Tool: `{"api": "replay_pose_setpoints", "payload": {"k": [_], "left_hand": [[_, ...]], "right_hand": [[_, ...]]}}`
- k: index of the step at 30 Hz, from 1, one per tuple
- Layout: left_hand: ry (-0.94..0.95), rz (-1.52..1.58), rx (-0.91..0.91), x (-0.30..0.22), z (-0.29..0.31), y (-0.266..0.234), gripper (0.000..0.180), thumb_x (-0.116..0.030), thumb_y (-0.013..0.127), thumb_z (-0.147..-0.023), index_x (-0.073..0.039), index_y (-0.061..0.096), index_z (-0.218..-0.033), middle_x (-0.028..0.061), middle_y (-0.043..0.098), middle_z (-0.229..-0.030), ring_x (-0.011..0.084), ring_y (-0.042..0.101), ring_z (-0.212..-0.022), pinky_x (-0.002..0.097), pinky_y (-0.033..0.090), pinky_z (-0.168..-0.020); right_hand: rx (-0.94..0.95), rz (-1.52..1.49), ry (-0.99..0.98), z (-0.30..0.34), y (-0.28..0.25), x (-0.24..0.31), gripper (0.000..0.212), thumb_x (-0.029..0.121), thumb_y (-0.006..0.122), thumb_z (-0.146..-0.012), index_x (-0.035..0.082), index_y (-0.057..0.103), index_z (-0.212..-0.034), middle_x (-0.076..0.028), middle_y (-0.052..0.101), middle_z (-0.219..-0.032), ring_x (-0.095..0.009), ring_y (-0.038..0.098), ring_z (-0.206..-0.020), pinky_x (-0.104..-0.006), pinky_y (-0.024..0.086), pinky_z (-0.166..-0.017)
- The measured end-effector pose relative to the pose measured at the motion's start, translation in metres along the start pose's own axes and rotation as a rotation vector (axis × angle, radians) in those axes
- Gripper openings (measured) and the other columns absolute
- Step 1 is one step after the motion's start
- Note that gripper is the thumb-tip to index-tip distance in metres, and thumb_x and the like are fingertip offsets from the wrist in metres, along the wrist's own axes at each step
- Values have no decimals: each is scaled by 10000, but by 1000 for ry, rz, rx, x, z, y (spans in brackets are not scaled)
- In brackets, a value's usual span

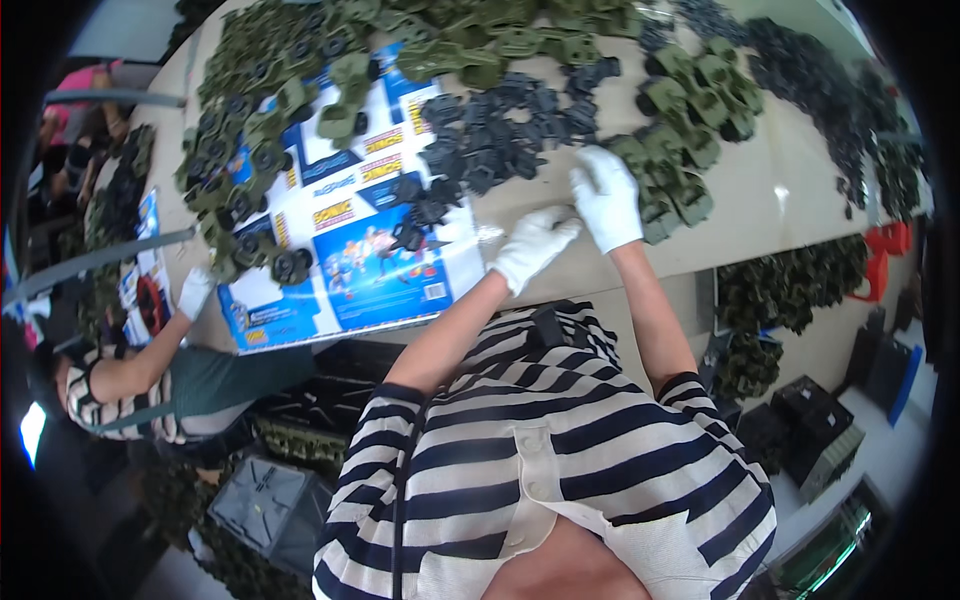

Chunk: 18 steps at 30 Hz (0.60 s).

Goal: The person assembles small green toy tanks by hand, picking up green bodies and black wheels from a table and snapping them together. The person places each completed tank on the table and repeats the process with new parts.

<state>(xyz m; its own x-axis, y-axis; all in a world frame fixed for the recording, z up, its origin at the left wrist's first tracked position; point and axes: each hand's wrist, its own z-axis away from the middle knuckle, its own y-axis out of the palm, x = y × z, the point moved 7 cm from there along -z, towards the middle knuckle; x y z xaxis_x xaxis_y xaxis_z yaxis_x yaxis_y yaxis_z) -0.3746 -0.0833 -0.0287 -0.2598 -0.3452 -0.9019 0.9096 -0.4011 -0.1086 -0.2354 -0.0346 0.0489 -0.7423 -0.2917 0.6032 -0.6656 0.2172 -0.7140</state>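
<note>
Both my hands wear white gloves over the beige table (545,190). My left hand (537,247) is by the table's near edge, fingers stretched loosely to the right, with nothing visible in it. Just right of it, my right hand (607,200) reaches farther in, fingers extended and thumb a little apart, and I see nothing held. Beside the right hand lies a row of olive-green plastic toy vehicle bodies (672,190); whether its side touches them I cannot tell. Beyond my left hand is a pile of dark grey plastic parts (500,130).
A printed blue-and-white cardboard sheet (385,265) lies left, with green wheeled toy vehicles (245,215) along it. More dark parts (810,90) cover the far right. A co-worker's gloved hand (196,292) rests at the left edge. Crates (262,500) and a red plastic piece (885,245) are below table level.
</note>
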Motion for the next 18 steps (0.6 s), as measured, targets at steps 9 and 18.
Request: {"api": "replay_pose_setpoints", "payload": {"k": [9,18], "left_hand": [[-62,-588,-1024,-16,37,-327,968,-474,816,-737,50,399,-1435,277,476,-1415,401,486,-1293,438,395,-1085],[13,-550,-555,-10,-72,-402,727,-520,790,-764,-24,607,-1263,139,708,-1188,288,683,-1049,368,505,-905]], "right_hand": [[365,283,252,15,124,40,706,344,766,-793,153,476,-1408,-129,537,-1364,-335,539,-1198,-501,410,-973],[267,283,191,6,120,65,253,314,649,-897,154,676,-1090,-114,691,-1001,-320,658,-952,-492,493,-791]]}}
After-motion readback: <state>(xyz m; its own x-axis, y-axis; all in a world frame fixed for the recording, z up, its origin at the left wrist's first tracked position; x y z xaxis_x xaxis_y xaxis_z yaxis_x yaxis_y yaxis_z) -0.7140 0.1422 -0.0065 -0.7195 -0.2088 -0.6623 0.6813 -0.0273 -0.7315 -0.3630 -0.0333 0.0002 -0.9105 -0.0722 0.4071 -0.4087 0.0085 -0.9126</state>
